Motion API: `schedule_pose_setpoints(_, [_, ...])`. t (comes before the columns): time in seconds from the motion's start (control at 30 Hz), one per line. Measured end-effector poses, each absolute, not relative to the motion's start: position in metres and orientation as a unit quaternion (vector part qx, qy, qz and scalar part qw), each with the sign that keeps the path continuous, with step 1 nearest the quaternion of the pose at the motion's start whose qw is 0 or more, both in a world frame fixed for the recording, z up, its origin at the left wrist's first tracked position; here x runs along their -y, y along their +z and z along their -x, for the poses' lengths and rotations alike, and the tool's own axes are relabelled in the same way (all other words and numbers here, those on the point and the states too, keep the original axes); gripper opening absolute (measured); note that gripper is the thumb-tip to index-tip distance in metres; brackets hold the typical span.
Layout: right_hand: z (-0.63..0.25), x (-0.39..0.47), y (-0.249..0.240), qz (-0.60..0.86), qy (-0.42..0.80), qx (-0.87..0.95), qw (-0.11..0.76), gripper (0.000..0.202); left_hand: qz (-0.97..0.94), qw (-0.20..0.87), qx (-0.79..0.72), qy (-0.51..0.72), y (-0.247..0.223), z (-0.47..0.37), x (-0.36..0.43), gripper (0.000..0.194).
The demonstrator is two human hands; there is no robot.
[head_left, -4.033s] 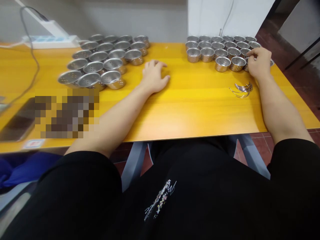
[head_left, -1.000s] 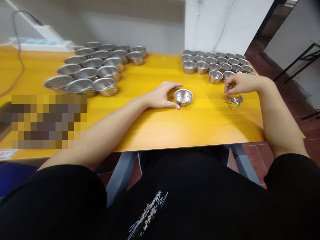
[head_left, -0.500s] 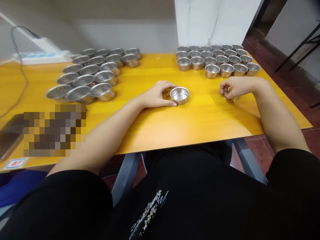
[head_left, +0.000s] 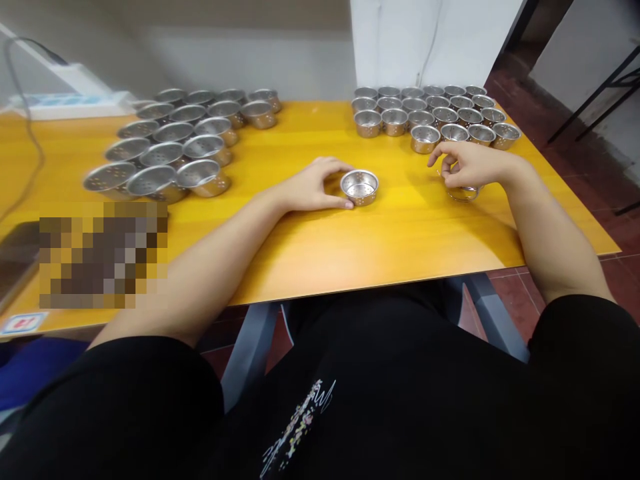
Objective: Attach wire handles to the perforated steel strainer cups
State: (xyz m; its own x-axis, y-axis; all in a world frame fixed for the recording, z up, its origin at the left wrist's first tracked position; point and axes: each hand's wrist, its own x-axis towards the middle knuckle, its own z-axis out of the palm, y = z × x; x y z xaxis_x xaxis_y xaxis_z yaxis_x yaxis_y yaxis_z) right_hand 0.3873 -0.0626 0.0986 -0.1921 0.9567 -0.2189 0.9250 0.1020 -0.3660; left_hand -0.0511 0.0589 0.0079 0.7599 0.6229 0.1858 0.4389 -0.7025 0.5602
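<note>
A small perforated metal cup (head_left: 359,189) stands upright on the yellow table. Around its left side curves my left hand (head_left: 325,185), thumb at the front and fingers behind, gripping it lightly. My right hand (head_left: 463,163) hovers farther right with its index finger stretched out and the other fingers loosely bent. Beneath its palm a thin shiny wire ring (head_left: 464,196) shows on the tabletop, partly hidden by the hand. No thing can be seen between the right fingertips.
Several similar cups (head_left: 395,122) stand in rows at the back right, close to my right hand. Another group (head_left: 204,177) fills the left. A power strip (head_left: 70,107) with a cable lies at the far left, a dark flat device (head_left: 20,250) nearer the front. The table edge (head_left: 350,285) runs before me.
My right hand has lifted slightly, and its curled fingers have opened with the index finger extending. The left hand and its cup stay in place. The view has shifted a little.
</note>
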Motion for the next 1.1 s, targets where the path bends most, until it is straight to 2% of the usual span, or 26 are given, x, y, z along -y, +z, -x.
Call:
schedule_pose_setpoints(0.4, [-0.377, 0.062, 0.093, 0.628, 0.200, 0.749, 0.069, 0.064, -0.905, 0.245, -0.297, 0.181, 0.009, 0.052, -0.058, 0.136])
schedule_pose_setpoints(0.6, [-0.380, 0.061, 0.093, 0.611, 0.215, 0.761, 0.026, 0.057, -0.904, 0.253, -0.288, 0.188, 0.009, 0.051, -0.058, 0.131])
schedule_pose_setpoints(0.83, [-0.370, 0.058, 0.088, 0.605, 0.154, 0.781, -0.021, 0.061, -0.904, 0.253, -0.286, 0.192, 0.005, 0.053, -0.061, 0.131])
schedule_pose_setpoints(1.1, [-0.360, 0.063, 0.085, 0.588, 0.150, 0.795, -0.016, 0.067, -0.907, 0.249, -0.286, 0.184, 0.007, 0.052, -0.061, 0.133])
